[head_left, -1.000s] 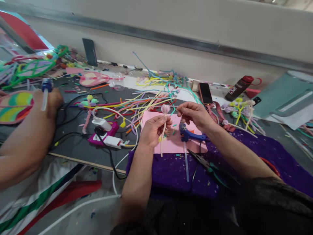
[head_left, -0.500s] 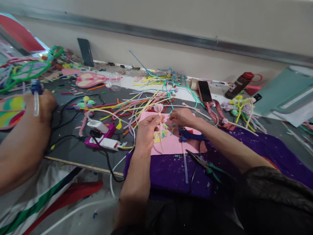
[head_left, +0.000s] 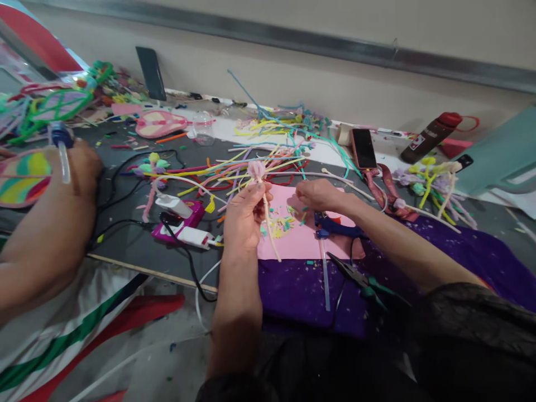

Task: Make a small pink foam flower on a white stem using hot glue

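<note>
My left hand pinches a pale pink pipe-cleaner flower just below its head, and its cream stem hangs down over a pink sheet. Over the sheet's back edge is my right hand, fingers curled together; whatever it grips is too small to make out. Yellow and teal snippets are scattered on the sheet between the hands. A blue glue gun lies beneath my right forearm, with a clear glue stick below it. Green-handled pliers rest on the purple cloth.
At the left, another person's hand is beside a blue glue gun. Cables run from a magenta power strip. Loose pipe cleaners lie behind my hands. A phone and a brown bottle stand at the back right.
My left hand and the flower have shifted left, away from my right hand. More of the snippets shows between them. The whole view has also shifted slightly.
</note>
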